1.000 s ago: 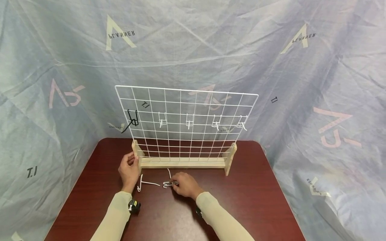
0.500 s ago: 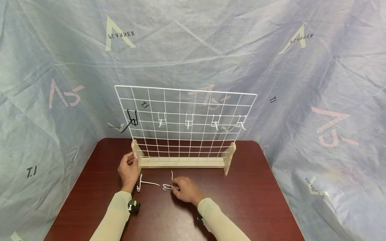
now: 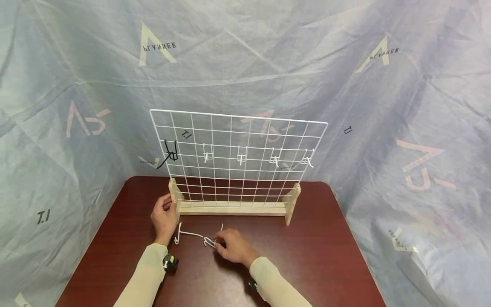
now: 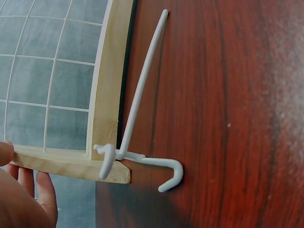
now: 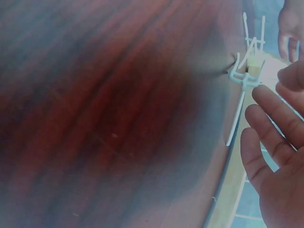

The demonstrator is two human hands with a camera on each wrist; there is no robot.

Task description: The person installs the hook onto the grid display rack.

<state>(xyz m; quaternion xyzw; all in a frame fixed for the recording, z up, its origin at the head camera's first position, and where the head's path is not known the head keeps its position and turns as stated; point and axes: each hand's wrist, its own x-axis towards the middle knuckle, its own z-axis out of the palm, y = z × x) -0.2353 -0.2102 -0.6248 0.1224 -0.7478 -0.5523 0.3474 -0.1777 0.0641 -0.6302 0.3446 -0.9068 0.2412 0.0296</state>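
My left hand (image 3: pixel 164 216) grips the left wooden side piece (image 3: pixel 173 192) of a stand, thumb on one face and fingers on the other. The stand holds a white wire grid panel (image 3: pixel 230 115) upright. A loose white display hook (image 3: pixel 190 233) lies on the table by that side piece, its prong pointing right. A second white hook (image 5: pixel 246 81) lies beside it, at the fingertips of my right hand (image 3: pixel 235 246). In the right wrist view the fingers (image 5: pixel 266 123) of that hand are spread and loosely bent, with the hook just past their tips.
A black hook (image 3: pixel 171 156) and several white hooks (image 3: pixel 242 157) hang in a row on the grid. A wooden crossbar (image 3: pixel 232 209) joins the stand's two sides on the dark red table (image 3: pixel 318 256). Printed grey cloth (image 3: pixel 245 51) encloses the back and sides.
My right hand has shifted slightly towards me, and the second hook has slid and turned with it. The left hand has stayed on the side piece.
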